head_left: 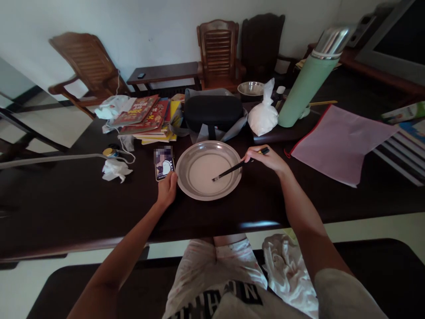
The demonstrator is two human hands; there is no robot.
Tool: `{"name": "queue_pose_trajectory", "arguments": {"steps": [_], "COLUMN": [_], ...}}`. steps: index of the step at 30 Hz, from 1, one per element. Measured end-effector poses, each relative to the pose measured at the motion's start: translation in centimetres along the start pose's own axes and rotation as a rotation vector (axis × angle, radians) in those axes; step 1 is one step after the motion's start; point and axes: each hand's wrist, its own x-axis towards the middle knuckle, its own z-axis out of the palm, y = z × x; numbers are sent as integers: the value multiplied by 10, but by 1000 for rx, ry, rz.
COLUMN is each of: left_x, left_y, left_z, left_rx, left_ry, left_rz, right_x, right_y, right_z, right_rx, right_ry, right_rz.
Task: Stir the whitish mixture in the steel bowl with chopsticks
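Round silver metal bowl (199,150) holding whitish liquid (205,170): on dark table (133,208), before the person. Slender black chopsticks (232,169): clamped in right hand (268,158), slanted so tips meet liquid. Left hand (167,189): at bowl's rim, apparently steadying; closure unclear.

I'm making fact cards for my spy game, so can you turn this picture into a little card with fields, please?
Left hand: at the left rim of the bowl, beside a phone; grip unclear
Right hand: holds black chopsticks, tips pointing into the bowl
Bowl: shiny metal, whitish stuff inside
Behind bowl: black case
Back left: pile of books
Back right: bag of white stuff, green flask
Right side: pinkish pouch with red edging
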Motion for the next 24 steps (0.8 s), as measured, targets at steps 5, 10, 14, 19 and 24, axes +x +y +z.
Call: {"name": "queue_pose_trajectory", "arguments": {"steps": [5,10,14,19,24], "left_x": [0,1,1,1,1], "left_y": [-3,-2,-1,-1,-2], "left_z": [-3,-3,-3,-4,-3], "left_rx": [-38,-32,-27,-35,-42], "left_ry": [-23,-16,-7,-16,-14], "left_rz": [12,44,40,26,23], "right_x": [3,-1,2,3,-1], "right_y": [3,1,0,5,2], "right_z": [6,-3,9,7,-3], "right_rx": [-32,-10,10,-19,-10], "right_ry": [4,111,-58,32,89], "right_rz": [-49,-28,-14,-57,-35]}}
